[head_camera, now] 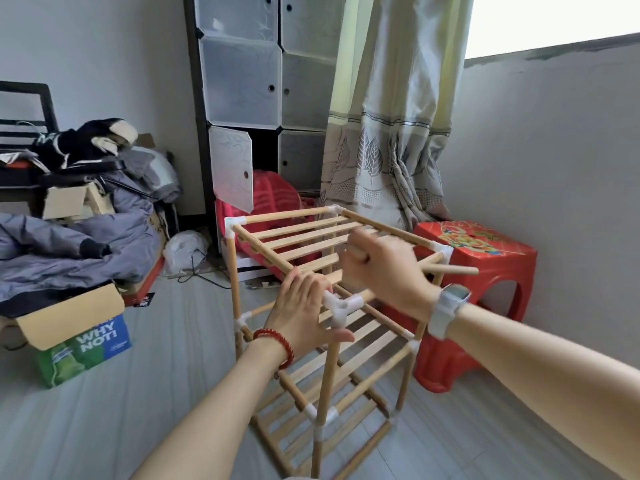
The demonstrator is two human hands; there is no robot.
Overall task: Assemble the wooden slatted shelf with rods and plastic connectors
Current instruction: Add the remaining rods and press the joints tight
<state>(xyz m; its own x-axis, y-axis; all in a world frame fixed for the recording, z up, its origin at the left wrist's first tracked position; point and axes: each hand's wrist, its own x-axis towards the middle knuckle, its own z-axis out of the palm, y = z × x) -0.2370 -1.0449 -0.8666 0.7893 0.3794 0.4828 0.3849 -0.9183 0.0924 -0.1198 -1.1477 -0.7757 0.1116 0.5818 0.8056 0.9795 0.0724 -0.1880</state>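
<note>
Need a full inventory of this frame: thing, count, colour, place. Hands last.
shelf: 1, light wood with white connectors, centre floor
loose rod: 1, wood, in right hand
stool: 1, red, right of shelf
cube cabinet: 1, translucent white, back wall
curtain: 1, pale green-beige, by window
cardboard box: 1, green-blue print, left floor
clothes pile: 1, grey-black, left
left hand: on near top corner
right hand: grips loose rod

Grey plank floor [145,403] and plain grey walls [554,150]. Translucent cube cabinet [263,81] at centre back, leaf-patterned curtain [388,133] beside a bright window [554,19]; red plastic stool [485,258] at right, heaped clothing [79,237] at left.
</note>
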